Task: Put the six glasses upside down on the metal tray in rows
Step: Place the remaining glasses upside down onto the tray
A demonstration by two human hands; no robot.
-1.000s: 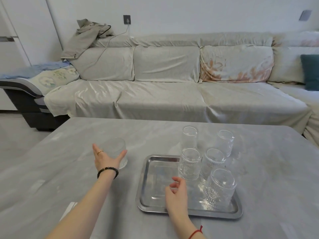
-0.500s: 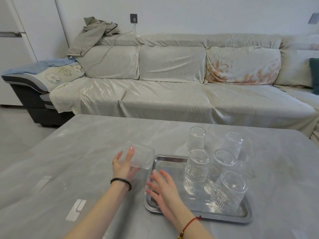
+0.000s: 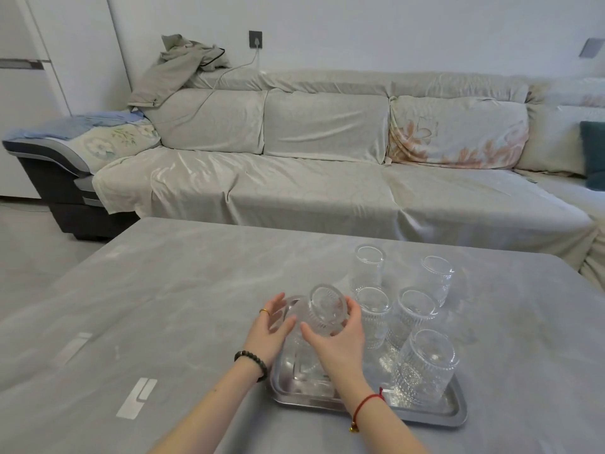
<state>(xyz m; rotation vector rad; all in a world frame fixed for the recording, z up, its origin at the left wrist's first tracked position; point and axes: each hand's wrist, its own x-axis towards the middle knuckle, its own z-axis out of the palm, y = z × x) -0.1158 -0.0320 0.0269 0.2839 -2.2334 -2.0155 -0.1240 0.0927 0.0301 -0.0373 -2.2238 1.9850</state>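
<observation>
Flipping sixth glass (image 3: 322, 314) over metal tray (image 3: 456, 416), head view.
Ribbed clear glass: rigid, slick, breakable, so grip the side walls. Right hand (image 3: 340, 345) wraps it, base tilted toward the camera, above the tray's empty left side; left hand (image 3: 270, 329) is spread alongside, steadying. Five inverted glasses (image 3: 425, 365) stand right.

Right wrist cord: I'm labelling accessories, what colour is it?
Red, with a small gold-coloured charm; the wrist cord shows in the head view.
</observation>
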